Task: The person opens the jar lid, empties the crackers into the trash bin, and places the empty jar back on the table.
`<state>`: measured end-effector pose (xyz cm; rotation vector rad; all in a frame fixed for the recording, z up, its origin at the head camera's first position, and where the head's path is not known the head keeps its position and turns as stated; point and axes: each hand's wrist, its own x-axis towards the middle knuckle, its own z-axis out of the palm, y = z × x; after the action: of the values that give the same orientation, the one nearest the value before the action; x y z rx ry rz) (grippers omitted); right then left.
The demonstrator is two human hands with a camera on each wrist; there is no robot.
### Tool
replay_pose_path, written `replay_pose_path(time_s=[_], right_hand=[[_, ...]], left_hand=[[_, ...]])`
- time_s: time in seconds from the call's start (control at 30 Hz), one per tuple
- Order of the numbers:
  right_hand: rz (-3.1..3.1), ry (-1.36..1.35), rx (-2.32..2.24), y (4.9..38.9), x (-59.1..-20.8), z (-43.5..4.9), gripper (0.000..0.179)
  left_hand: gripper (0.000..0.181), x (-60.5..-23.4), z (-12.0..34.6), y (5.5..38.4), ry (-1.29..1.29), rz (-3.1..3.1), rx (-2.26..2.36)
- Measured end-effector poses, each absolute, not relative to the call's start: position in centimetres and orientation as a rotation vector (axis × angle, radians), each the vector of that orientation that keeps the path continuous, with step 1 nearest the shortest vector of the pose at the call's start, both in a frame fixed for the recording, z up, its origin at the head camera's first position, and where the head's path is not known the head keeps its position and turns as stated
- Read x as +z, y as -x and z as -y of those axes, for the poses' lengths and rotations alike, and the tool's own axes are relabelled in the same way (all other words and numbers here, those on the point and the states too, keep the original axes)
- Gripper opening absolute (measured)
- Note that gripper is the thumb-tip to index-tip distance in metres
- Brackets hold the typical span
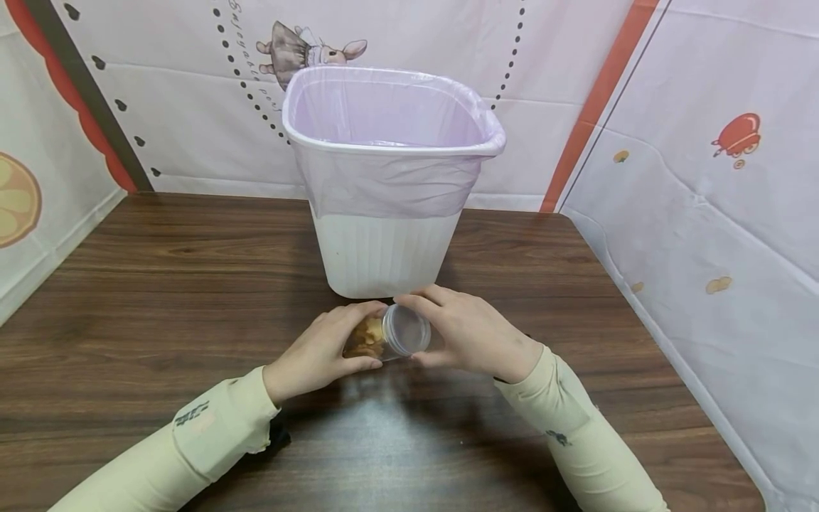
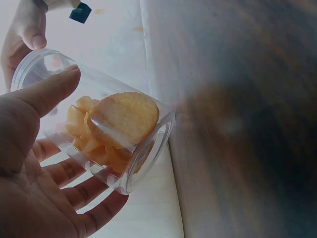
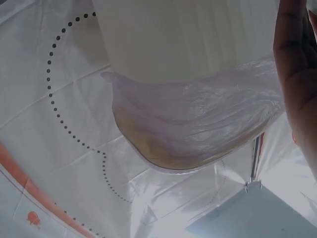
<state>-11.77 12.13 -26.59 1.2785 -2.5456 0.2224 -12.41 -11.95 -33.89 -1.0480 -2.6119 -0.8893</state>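
A clear plastic jar [image 1: 389,350] lies on its side between my two hands, in front of the bin. My left hand [image 1: 316,358] grips its body, thumb along one side and fingers beneath, as the left wrist view shows. Inside, towards the jar's base, sit several yellow-brown chips [image 2: 126,119]. My right hand [image 1: 473,333] holds the round clear lid [image 1: 409,331] at the other end, fingers on the upper rim and thumb at the lower. In the right wrist view only part of the right hand [image 3: 299,74] shows, and the jar is out of sight.
Just behind the jar stands a tall white bin [image 1: 384,249], lined with a pale purple bag [image 1: 390,178] folded over its rim. The dark wooden table [image 1: 192,284] is enclosed by printed white cloth [image 1: 691,249] at the back and sides.
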Motion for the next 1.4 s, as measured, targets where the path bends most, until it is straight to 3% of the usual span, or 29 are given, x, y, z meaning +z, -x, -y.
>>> replay_pose_path(time_s=[0.33,0.63,1.4], right_hand=[[2.511,-1.310,0.208,12.0,-26.7,-12.3,0.073],[2.644,-1.076,0.211,11.5,-26.9,-11.8,0.071],[2.558,-0.920,0.181,11.1,-28.0,-10.8,0.056]], left_hand=[[0.075,-33.9,11.9,12.5,1.035,2.621,-0.873],[0.075,-33.9,11.9,12.5,1.042,2.611,-0.883],[0.074,-33.9,11.9,12.4,1.038,2.613,-0.874]])
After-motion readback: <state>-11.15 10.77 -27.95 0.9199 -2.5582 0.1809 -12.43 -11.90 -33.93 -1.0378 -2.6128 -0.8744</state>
